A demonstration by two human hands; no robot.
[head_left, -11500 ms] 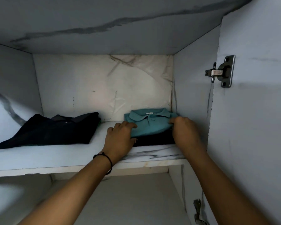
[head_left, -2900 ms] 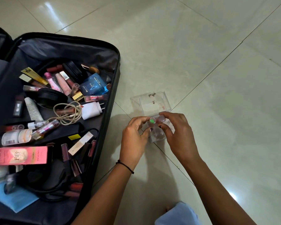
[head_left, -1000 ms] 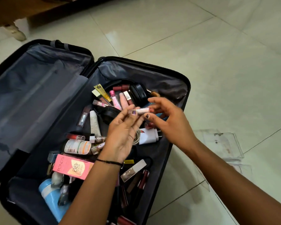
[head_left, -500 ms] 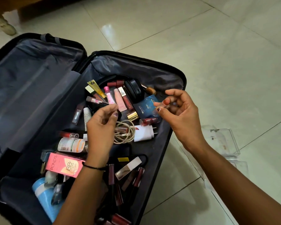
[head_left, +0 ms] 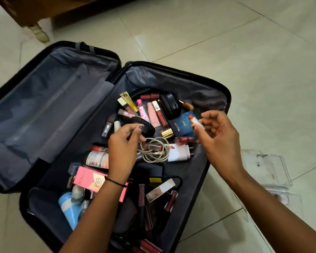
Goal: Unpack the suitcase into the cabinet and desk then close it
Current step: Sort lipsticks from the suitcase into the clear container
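Pinching an uncapped lipstick [head_left: 194,120] between thumb and fingertips, the right hand [head_left: 221,141] is hovering over the open suitcase [head_left: 224,92], the stick's long axis slanting up and leftward. The left hand [head_left: 124,143] is curling above the white cable [head_left: 153,154]; whether it is holding anything I cannot tell. The clear box [head_left: 266,168] is lying on the floor right of the case, nearer the right hand.

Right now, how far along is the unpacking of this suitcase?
Done: one half of the suitcase shows only lining. In hand: the right hand pinches an uncapped lipstick; the left hand hovers by the white cable. Left: cosmetics, headphones and charger fill the other half, and the suitcase is open.
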